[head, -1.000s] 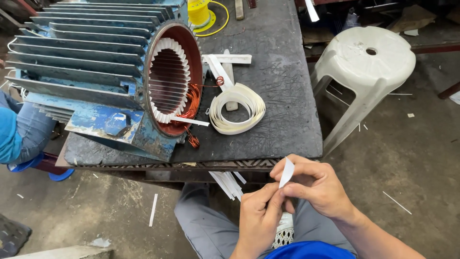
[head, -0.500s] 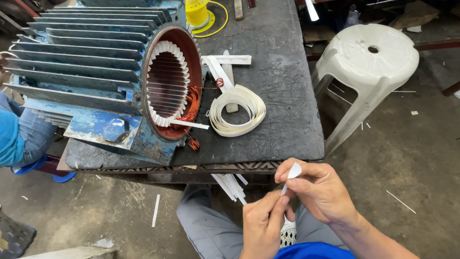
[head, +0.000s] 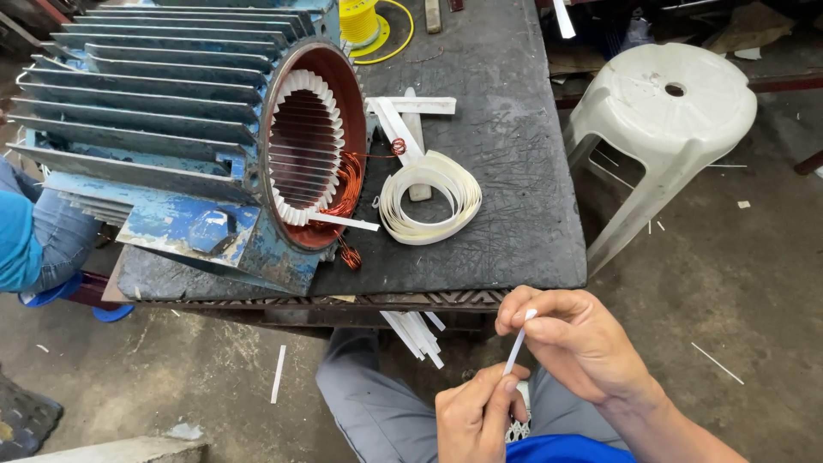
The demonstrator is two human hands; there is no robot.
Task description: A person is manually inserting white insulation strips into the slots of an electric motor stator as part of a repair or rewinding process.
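Fingers of both hands pinch one narrow white paper strip [head: 517,345] over the person's lap: the left hand [head: 474,417] grips its lower end between thumb and forefinger, the right hand [head: 576,339] nips its upper end, so the strip stands nearly upright between them. At far left a blue sleeve and jeans of another person [head: 34,236] edge into view. On the dark worktable [head: 523,154] lies a big blue finned motor housing [head: 171,129], its open end showing white slot liners and orange copper wire [head: 350,184]. Just beside it rests a coiled white paper band [head: 433,201]. More white strips [head: 416,330] poke out under the table edge. A pale plastic stool [head: 660,111] stands at right.
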